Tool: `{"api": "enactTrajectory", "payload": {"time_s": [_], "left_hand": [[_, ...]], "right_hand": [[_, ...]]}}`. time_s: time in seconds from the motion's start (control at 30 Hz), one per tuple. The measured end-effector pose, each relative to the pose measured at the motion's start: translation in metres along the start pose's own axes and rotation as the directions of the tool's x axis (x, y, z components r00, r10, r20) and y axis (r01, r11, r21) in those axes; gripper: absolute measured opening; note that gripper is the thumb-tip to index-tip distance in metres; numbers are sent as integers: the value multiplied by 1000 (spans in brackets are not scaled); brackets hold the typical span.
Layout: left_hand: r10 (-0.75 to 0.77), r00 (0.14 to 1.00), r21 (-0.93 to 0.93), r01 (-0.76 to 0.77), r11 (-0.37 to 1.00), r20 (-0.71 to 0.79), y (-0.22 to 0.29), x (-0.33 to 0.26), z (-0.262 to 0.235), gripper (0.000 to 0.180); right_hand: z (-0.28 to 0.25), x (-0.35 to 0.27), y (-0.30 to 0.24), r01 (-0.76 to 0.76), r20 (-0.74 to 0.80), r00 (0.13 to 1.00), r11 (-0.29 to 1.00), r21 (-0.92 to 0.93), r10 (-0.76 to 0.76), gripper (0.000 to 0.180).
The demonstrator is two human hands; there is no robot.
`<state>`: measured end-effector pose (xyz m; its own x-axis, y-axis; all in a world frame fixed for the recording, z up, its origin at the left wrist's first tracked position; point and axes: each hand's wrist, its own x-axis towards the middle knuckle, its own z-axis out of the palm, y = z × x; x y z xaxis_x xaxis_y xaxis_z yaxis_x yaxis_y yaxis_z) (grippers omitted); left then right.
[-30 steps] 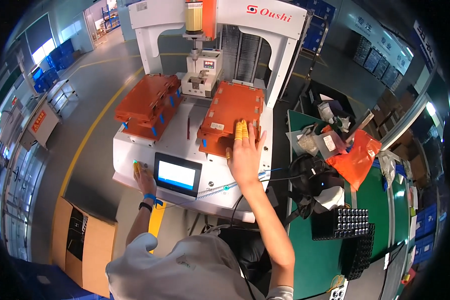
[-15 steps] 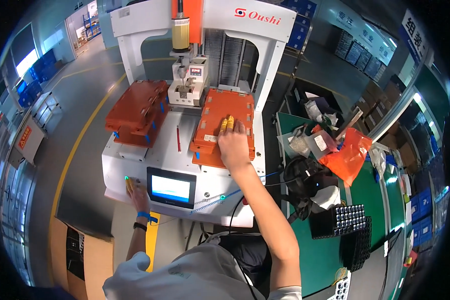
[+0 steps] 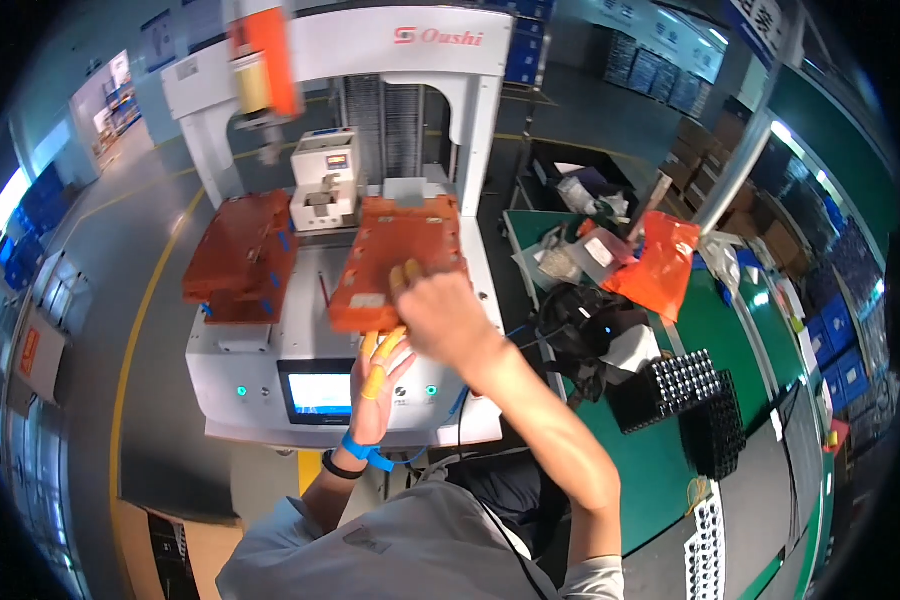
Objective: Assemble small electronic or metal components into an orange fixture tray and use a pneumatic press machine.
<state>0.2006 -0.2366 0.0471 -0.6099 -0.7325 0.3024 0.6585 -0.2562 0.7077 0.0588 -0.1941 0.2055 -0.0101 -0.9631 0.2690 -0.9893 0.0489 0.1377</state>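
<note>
Two orange-red fixture plates sit on the bed of a white gantry machine [image 3: 220, 370]. My left hand [image 3: 375, 385], wearing yellow finger cots and a blue wrist strap, has its fingers apart at the near edge of the right fixture [image 3: 400, 240]; whether they touch it I cannot tell. Over that fixture's near right corner is my right hand [image 3: 445, 315], smeared by motion, with its fingers partly hidden. The left fixture [image 3: 240, 250] stands apart from both hands. Above it hangs the machine's orange and yellow tool head [image 3: 260, 75], blurred.
A white box with a small display [image 3: 325, 175] stands between the fixtures. The lit screen [image 3: 320, 392] is on the machine's front, partly behind my left hand. To the right, a green bench [image 3: 610, 480] bears a black bag [image 3: 580, 330], an orange bag [image 3: 658, 265] and black trays [image 3: 685, 385].
My left hand has left the front-left button and come to the right fixture's near edge. My right hand has drawn back toward me. The tool head has moved left.
</note>
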Motion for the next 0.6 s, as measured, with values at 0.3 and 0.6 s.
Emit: {"api": "enactTrajectory", "payload": {"time_s": [0.3,0.6], "left_hand": [[-103,941,-363,-22,932,-323,30,1,50,43],[8,915,-88,-47,995,-404,14,-60,97,63]], "right_hand": [[9,-76,-65,-69,-360,931,997,-33,52,45],[-20,-162,-71,-89,-543,814,968,233,205,54]]}}
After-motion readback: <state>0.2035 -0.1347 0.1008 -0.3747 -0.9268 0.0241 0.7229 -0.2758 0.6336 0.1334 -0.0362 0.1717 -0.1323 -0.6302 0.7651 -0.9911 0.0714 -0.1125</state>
